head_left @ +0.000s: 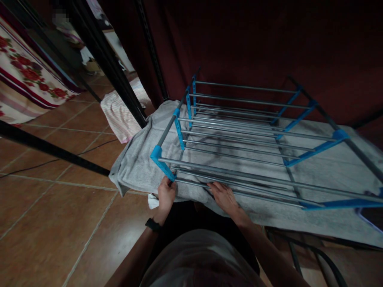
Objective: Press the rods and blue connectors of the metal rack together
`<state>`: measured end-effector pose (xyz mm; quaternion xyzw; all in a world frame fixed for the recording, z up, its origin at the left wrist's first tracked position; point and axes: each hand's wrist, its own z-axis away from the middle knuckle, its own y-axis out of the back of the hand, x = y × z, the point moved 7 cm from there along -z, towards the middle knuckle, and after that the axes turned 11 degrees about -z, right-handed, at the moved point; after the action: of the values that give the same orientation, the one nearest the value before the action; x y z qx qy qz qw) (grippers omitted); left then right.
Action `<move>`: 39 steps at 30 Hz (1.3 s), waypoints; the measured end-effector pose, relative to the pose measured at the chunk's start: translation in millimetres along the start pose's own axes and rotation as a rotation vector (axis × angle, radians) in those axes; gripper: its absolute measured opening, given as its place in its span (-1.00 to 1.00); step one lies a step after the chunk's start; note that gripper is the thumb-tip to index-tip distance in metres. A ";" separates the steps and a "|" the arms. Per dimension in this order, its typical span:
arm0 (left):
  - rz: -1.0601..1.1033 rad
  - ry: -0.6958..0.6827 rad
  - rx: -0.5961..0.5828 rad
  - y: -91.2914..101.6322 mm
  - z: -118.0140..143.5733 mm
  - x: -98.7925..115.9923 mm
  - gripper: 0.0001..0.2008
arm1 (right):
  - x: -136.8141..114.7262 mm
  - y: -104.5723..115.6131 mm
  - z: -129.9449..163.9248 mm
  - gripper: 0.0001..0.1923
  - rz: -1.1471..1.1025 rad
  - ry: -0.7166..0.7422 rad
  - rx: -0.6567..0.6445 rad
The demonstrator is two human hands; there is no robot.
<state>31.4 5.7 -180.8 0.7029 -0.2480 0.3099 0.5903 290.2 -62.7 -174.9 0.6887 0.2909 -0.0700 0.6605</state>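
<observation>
Floor: brown tiles [44, 223], with a thin cable [36, 165] running across them at far left.
Bedding: a floral cloth [26, 75] at upper left, beyond a black bar [50, 149].
Striped cloth: pink and white [119, 115], lying on the tiles beside a black post [104, 59].
Towel: grey [134, 167], spread flat under the rack, its left edge hanging over the tiles.
Left hand: [166, 195] curled shut around the rack's near left corner, just below the blue joint [158, 156]; a black watch [153, 225] on the wrist.
Rack: grey rods [239, 151] in blue side pieces, standing on the towel in front of a dark red curtain [269, 44].
Right hand: [224, 196] flat and open, fingers spread, palm down on the towel under the nearest rods; it grips nothing.
Far right: a blue side bar [344, 204] ends the near rods.
</observation>
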 end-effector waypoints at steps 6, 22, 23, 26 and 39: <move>0.018 -0.016 -0.001 -0.7 -0.1 -0.1 -0.71 | -0.2 1.4 -0.6 -0.63 -0.007 -0.016 -0.022; 0.025 0.001 0.010 -1.1 3.4 0.0 -0.70 | 1.8 -0.8 -1.1 -0.61 -0.016 -0.044 -0.088; 0.016 0.003 0.011 -0.9 3.7 0.3 -0.70 | 1.2 -1.0 -1.3 -0.61 -0.017 -0.040 -0.088; -0.011 -0.007 0.007 -1.0 4.1 1.9 -0.71 | 1.5 -3.1 -1.5 -0.61 -0.026 -0.053 -0.083; -0.018 0.005 0.004 3.6 3.5 11.4 -0.61 | -2.0 -3.5 -3.1 -0.63 -0.025 -0.044 -0.013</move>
<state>37.2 1.8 -170.4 0.7053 -0.2396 0.3068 0.5925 286.0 -60.5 -176.7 0.6788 0.2852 -0.0916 0.6705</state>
